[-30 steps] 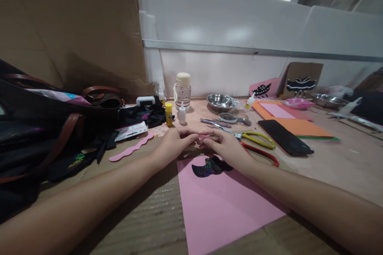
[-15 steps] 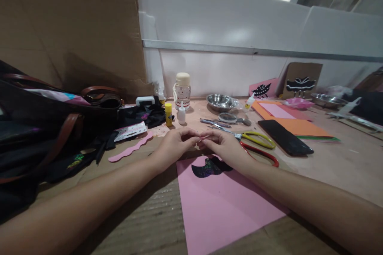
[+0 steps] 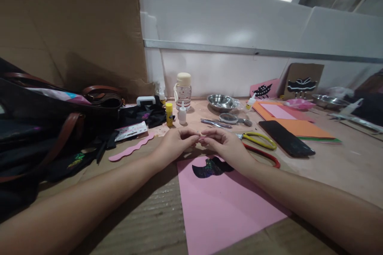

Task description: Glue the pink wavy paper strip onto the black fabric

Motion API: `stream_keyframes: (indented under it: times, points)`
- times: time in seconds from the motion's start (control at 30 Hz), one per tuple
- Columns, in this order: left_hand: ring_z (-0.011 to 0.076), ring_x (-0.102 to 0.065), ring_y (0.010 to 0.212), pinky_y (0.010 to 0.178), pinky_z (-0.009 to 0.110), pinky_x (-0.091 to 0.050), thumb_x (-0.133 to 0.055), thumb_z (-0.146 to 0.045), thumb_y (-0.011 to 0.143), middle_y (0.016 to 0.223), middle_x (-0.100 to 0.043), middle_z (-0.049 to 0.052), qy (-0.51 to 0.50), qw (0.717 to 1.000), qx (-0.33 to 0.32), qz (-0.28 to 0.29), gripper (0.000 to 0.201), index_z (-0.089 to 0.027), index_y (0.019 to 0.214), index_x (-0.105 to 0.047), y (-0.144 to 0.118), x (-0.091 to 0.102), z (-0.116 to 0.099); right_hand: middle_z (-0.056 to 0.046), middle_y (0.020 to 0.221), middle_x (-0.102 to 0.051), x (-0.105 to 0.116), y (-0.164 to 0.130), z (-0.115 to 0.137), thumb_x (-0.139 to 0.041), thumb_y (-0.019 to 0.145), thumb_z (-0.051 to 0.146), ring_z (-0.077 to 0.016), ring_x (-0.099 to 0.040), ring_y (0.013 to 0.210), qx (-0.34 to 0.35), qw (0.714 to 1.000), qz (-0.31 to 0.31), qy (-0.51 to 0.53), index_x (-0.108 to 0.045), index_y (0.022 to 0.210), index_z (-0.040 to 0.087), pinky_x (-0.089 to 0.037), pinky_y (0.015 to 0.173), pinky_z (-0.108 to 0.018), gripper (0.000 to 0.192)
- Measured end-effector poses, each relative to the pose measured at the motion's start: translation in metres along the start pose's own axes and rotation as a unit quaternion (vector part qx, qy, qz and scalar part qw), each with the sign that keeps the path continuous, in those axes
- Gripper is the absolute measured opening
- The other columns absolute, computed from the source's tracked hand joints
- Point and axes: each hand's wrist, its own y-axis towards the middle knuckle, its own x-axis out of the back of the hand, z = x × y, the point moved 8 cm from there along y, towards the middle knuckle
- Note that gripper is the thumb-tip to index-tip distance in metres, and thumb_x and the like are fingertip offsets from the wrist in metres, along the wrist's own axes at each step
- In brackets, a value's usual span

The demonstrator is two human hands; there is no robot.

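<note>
My left hand (image 3: 176,142) is closed in a pinch, thumb against fingertips. Facing it, my right hand (image 3: 224,146) pinches too, and a small pink piece (image 3: 202,138) that looks like paper or thin foam shows between the two sets of fingertips. The fingers cover most of it. Below my hands a pink sheet (image 3: 227,207) lies on corrugated cardboard (image 3: 143,215). On the sheet's upper part rests a black glittery wavy cutout (image 3: 206,168), partly hidden by my right hand. A wavy pink strip (image 3: 131,150) lies left of my left hand.
Beyond my hands stand a yellow glue stick (image 3: 169,114), a small white dropper bottle (image 3: 182,115) and a drinking bottle (image 3: 183,91). Yellow-and-red-handled pliers (image 3: 259,140), a black phone (image 3: 285,138) and a metal bowl (image 3: 220,103) lie rightward. A dark bag (image 3: 60,115) fills the left.
My fingertips have shifted slightly around the small pink piece, and less of it shows. The whole view has moved a touch; the other things stay where they were.
</note>
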Motion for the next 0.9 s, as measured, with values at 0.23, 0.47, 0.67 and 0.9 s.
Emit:
stream_keyframes:
  times: [0.23, 0.47, 0.67, 0.9]
  points:
    - [0.0227, -0.069, 0.098, 0.085, 0.042, -0.06, -0.066, -0.037, 0.101, 0.116, -0.069, 0.008, 0.013, 1.0, 0.024, 0.003, 0.027, -0.016, 0.118, -0.067, -0.003, -0.002, -0.003, -0.003, 0.08, -0.074, 0.008, 0.005, -0.003, -0.071, 0.086, 0.036, -0.0159, -0.066, 0.062, -0.018, 0.998, -0.007, -0.067, -0.072, 0.085, 0.022, -0.046, 0.043, -0.023, 0.014]
    - [0.0218, -0.07, 0.094, 0.082, 0.04, -0.061, -0.066, -0.037, 0.101, 0.112, -0.069, 0.007, 0.008, 0.999, 0.041, 0.009, 0.027, -0.015, 0.116, -0.067, -0.002, -0.003, -0.001, -0.001, 0.074, -0.07, 0.006, 0.006, -0.008, -0.06, 0.095, 0.042, -0.0116, -0.057, 0.048, -0.033, 0.992, 0.002, -0.123, -0.067, 0.086, 0.021, -0.035, 0.035, -0.021, 0.024]
    - [0.0224, -0.07, 0.097, 0.085, 0.042, -0.061, -0.065, -0.037, 0.102, 0.116, -0.069, 0.008, -0.031, 0.999, 0.027, 0.02, 0.029, -0.016, 0.121, -0.065, 0.003, -0.008, 0.004, -0.003, 0.089, -0.072, 0.037, 0.026, 0.005, -0.058, 0.103, 0.04, -0.0159, -0.068, 0.071, -0.042, 0.966, -0.024, -0.254, -0.068, 0.103, 0.017, -0.058, 0.061, -0.029, 0.026]
    - [0.023, -0.07, 0.1, 0.087, 0.044, -0.06, -0.066, -0.037, 0.101, 0.117, -0.069, 0.008, -0.033, 0.999, 0.005, 0.037, 0.028, -0.016, 0.12, -0.066, 0.004, -0.014, 0.007, -0.01, 0.132, -0.065, 0.13, 0.09, 0.006, -0.066, 0.1, 0.036, -0.0262, -0.068, 0.11, -0.131, 0.885, -0.073, -0.441, -0.063, 0.13, 0.018, -0.059, 0.091, -0.047, 0.035]
